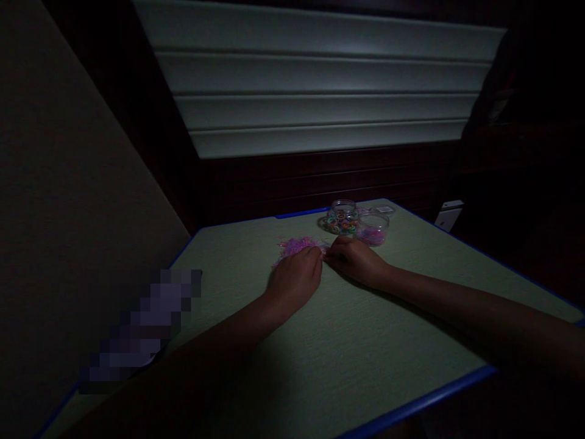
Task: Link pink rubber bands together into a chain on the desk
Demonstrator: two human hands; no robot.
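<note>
My left hand [298,275] rests at the near right edge of a loose pile of tiny pink and purple bands [298,245]. Its fingers are closed. Just to the right is my right hand [356,259], thumb and fingers pinched together and pointing left. The fingertips of both hands almost meet over a small pale pinkish bit [324,247], too dim and small to name. Behind my right hand stand two clear open jars: one holds multicoloured hair ties [342,219], the other, a jar with pink bands [372,230], is nearer.
A clear round lid [382,210] with a white label lies behind the jars. The pale green table [347,341] has a blue edge. A blurred-out object [146,329] lies along its left side. Slatted panels [329,91] rise behind, and a white box [448,216] shows beyond the right edge.
</note>
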